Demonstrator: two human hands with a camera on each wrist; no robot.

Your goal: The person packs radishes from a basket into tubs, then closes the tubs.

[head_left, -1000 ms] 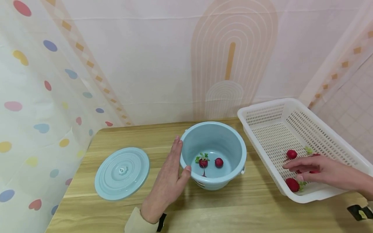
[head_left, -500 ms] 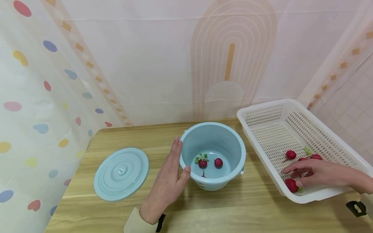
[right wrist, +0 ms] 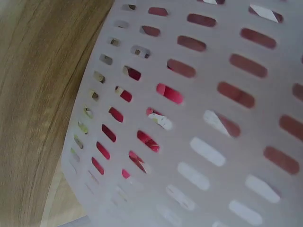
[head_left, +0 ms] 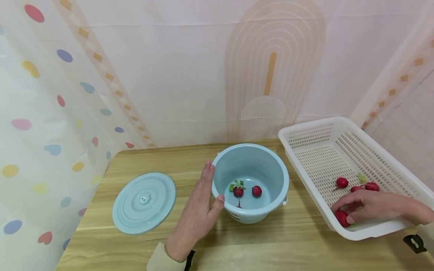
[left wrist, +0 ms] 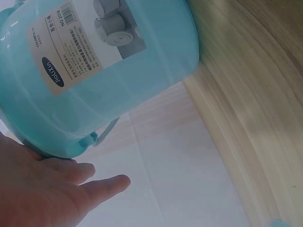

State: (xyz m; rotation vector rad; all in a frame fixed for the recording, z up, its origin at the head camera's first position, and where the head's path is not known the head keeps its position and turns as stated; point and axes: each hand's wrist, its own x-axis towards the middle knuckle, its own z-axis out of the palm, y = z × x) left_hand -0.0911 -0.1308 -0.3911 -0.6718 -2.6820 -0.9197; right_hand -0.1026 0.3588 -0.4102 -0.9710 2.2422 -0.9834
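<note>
A light blue bucket stands upright on the table, holding a leafy radish and a second radish. My left hand rests against its left rim with straight fingers; the left wrist view shows the bucket's labelled side. Inside the white slotted basket, my right hand pinches a red radish between thumb and fingers at the near left corner. Behind that hand lie a radish and others. In the right wrist view the basket wall mostly hides the radishes.
The bucket's round blue lid lies flat on the wooden table, left of my left hand. A patterned curtain hangs along the back and left table edges. The basket stands close to the bucket's right side.
My right hand has lowered in the basket towards the near left corner, and its fingers have closed round the radish there. The left hand stays at the bucket rim.
</note>
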